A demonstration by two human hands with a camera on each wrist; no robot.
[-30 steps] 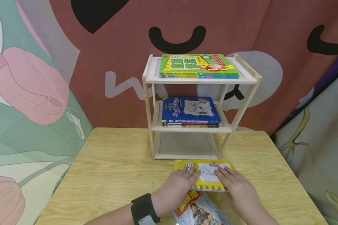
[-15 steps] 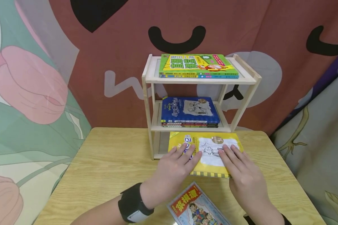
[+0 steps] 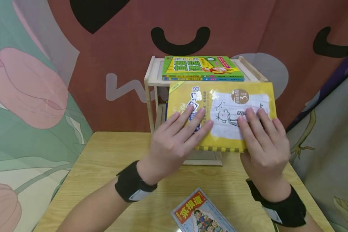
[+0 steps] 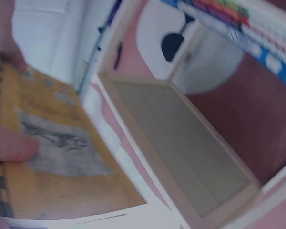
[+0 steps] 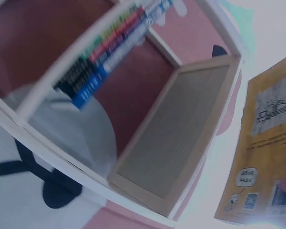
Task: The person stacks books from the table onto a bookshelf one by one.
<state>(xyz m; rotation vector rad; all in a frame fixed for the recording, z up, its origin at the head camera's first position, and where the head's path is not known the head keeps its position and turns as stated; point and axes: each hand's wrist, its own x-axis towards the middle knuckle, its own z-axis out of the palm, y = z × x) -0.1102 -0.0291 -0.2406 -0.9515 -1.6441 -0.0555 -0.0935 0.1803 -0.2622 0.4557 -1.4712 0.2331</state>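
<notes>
A yellow book (image 3: 224, 130) with a line drawing on its cover is held up in front of the wooden shelf (image 3: 148, 106). My left hand (image 3: 172, 140) grips its left part, fingers spread over the cover. My right hand (image 3: 265, 145) holds the right part the same way. In the left wrist view a thumb (image 4: 14, 143) presses the back cover. The right wrist view also shows the back cover (image 5: 257, 152), with a barcode. On the table below, a comic book (image 3: 204, 214) with a red title band lies askew.
Green and yellow books (image 3: 203, 67) lie stacked on the top shelf. Several books (image 5: 117, 50) lie on the middle shelf, mostly hidden in the head view. The bottom shelf (image 4: 181, 148) shows a grey panel. A printed curtain (image 3: 119, 48) hangs behind the wood-grain table (image 3: 104, 167).
Both hands have lifted the yellow book up from the table, away from the comic book. It now covers the middle shelf in the head view.
</notes>
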